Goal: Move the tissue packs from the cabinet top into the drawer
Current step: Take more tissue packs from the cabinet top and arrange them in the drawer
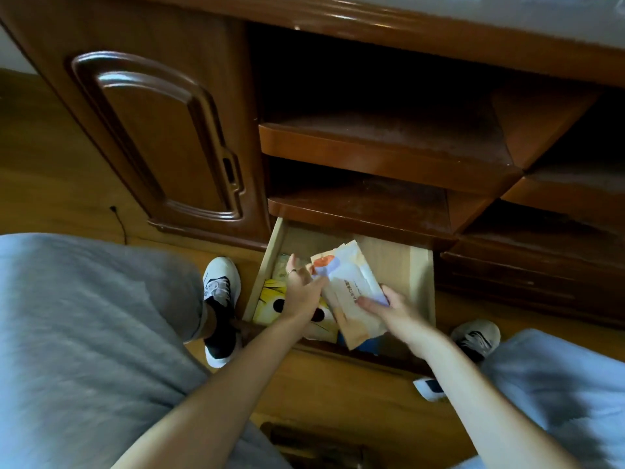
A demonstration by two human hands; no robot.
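A light wooden drawer [421,265] is pulled out at the foot of a dark brown cabinet. Above it, a white and tan tissue pack [348,282] with an orange mark is held at a tilt between both hands. My right hand [389,309] grips its lower right end, thumb on top. My left hand [301,289] touches its left edge with fingers spread. A yellow tissue pack [270,299] with black spots and a pale pack [282,265] lie in the drawer's left part. More tan packs [321,328] lie under the held one.
The cabinet has a closed panelled door [162,137] on the left and open shelves [389,154] above the drawer. My shoes [220,289] stand on the wooden floor on either side of the drawer. My grey-clad knees fill the lower left and right corners.
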